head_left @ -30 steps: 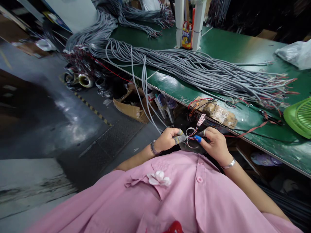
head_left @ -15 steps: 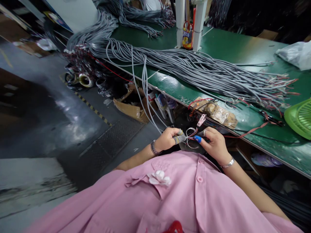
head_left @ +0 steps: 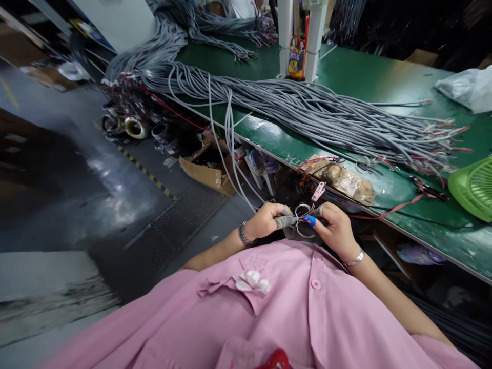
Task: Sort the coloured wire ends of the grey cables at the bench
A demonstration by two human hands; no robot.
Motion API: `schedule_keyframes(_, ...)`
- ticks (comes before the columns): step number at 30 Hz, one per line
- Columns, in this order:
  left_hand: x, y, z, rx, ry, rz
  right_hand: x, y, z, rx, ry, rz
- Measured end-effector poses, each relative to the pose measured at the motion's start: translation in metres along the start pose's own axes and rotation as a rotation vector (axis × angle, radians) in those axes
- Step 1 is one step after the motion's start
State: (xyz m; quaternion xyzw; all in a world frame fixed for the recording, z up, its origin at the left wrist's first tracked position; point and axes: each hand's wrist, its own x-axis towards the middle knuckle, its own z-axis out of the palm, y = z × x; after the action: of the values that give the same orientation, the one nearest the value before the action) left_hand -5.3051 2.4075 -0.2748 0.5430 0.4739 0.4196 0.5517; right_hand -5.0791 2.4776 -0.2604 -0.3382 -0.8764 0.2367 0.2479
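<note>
My left hand [head_left: 266, 220], with grey finger cots on thumb and forefinger, pinches the end of a grey cable [head_left: 240, 190] that hangs down from the bench. Thin coloured inner wires [head_left: 306, 214] fan out of that end, and pale strands curl above and below them. My right hand [head_left: 335, 225] wears a blue cover on the thumb and a grey one on a finger; it is closed on the wires, close beside my left fingertips. A pink clip [head_left: 318, 191] sits just above the wires at the bench edge.
Many grey cables [head_left: 292, 102] lie along the green bench [head_left: 384, 77]. At its front edge is a taped brown block [head_left: 342, 179], with pliers [head_left: 428, 187] and a green basket [head_left: 472, 187] to the right. An open cardboard box [head_left: 203, 171] stands below.
My right hand has shifted slightly left along the wires, toward my left hand. My left hand keeps its pinch in nearly the same place.
</note>
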Motion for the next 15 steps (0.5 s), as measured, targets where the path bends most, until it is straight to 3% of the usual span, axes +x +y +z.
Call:
schedule_keyframes(7, 0.0, -0.004, 0.002, 0.041, -0.06, -0.015, 0.001, -0.001, 0.002, 0.021, -0.01, 0.005)
schedule_keyframes(15, -0.001, -0.008, 0.004, 0.357, -0.034, -0.002, 0.0, 0.005, 0.011, 0.567, -0.004, 0.221)
